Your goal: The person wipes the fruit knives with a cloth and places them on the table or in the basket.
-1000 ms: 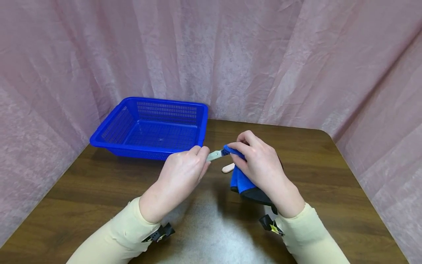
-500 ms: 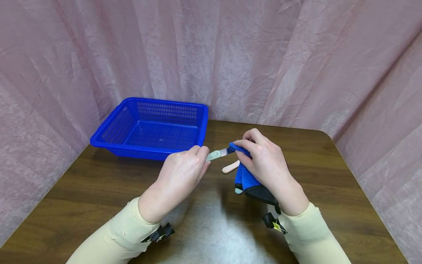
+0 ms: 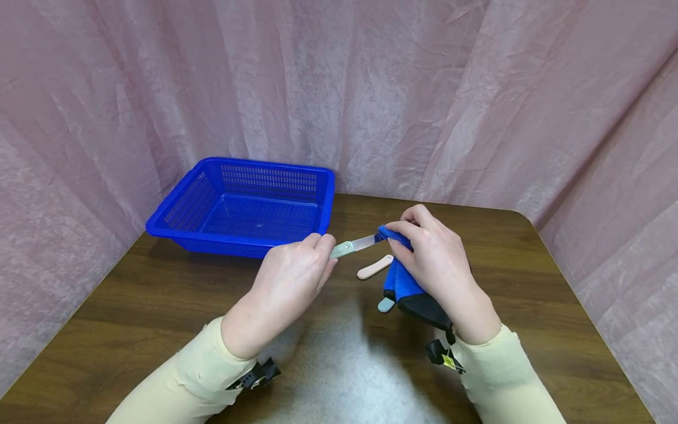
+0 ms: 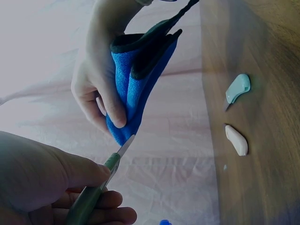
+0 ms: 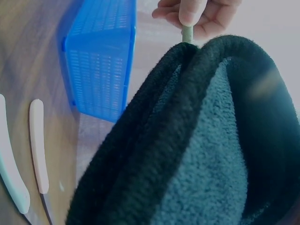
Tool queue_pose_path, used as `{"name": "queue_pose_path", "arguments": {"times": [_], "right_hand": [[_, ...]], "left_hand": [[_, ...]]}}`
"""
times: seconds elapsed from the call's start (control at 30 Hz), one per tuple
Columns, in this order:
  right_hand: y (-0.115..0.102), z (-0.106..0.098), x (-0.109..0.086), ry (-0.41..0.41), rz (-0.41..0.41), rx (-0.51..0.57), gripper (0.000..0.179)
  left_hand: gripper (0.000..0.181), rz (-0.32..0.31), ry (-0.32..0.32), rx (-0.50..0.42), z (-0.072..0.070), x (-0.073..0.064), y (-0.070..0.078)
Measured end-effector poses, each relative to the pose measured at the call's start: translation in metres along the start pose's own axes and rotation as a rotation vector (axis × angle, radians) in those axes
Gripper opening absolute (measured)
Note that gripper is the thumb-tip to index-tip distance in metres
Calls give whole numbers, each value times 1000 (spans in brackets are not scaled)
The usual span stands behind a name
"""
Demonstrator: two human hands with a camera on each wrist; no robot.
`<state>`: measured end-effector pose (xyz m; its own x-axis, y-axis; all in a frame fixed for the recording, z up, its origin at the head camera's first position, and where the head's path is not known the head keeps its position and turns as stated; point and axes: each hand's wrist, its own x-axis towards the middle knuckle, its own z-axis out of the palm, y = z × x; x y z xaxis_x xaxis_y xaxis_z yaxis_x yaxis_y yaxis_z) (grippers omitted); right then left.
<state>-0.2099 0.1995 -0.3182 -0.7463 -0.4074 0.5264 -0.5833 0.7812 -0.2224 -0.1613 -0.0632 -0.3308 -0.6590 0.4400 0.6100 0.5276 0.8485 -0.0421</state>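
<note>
Gripping a knife [image 3: 356,244] by its green handle [image 3: 342,249], the left hand [image 3: 293,265] likely had its skin safe from the blade [image 3: 365,242]. The right hand [image 3: 436,256] pinched a folded blue cloth [image 3: 406,284] at the blade's far end, maybe because folds guard skin; whether the cloth wrapped the tip, I could not tell. Below, on the tabletop [image 3: 503,265], lay a pink knife [image 3: 374,267] and a mint knife [image 3: 386,305], perhaps for easy reach. A blue basket [image 3: 238,241] stood past the left hand.

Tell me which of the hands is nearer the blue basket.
Left. The left hand is by the near right corner of the blue basket; the right hand is farther to its right, holding the blue cloth.
</note>
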Motion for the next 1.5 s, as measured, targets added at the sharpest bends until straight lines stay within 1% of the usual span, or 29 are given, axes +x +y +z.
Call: {"name": "queue_pose_path", "arguments": {"times": [0.47, 0.57, 0.63, 0.73, 0.9, 1.03, 1.23, 1.5], "right_hand": [[7, -4, -1, -17, 75, -16, 25], [6, -6, -1, -6, 92, -12, 26], [4, -7, -2, 12, 90, -5, 26], [-1, -7, -3, 50, 55, 13, 27], [-11, -4, -3, 120, -45, 42, 29], [-18, 0, -3, 152, -118, 63, 29], [-27, 6, -3, 158, -191, 89, 28], [-31, 12, -5, 145, -217, 91, 26]], "left_hand": [[32, -9, 6, -7, -1, 0, -1], [32, -8, 5, -7, -1, -1, -1], [32, -7, 5, -8, -1, -1, -1], [32, -6, 9, -7, -1, -1, -1], [31, -5, 10, -9, -1, -1, -2], [31, -5, 1, -15, -1, -1, -1], [31, 0, -5, -19, -2, -1, 0], [32, 10, -4, -23, -1, -1, 1]]}}
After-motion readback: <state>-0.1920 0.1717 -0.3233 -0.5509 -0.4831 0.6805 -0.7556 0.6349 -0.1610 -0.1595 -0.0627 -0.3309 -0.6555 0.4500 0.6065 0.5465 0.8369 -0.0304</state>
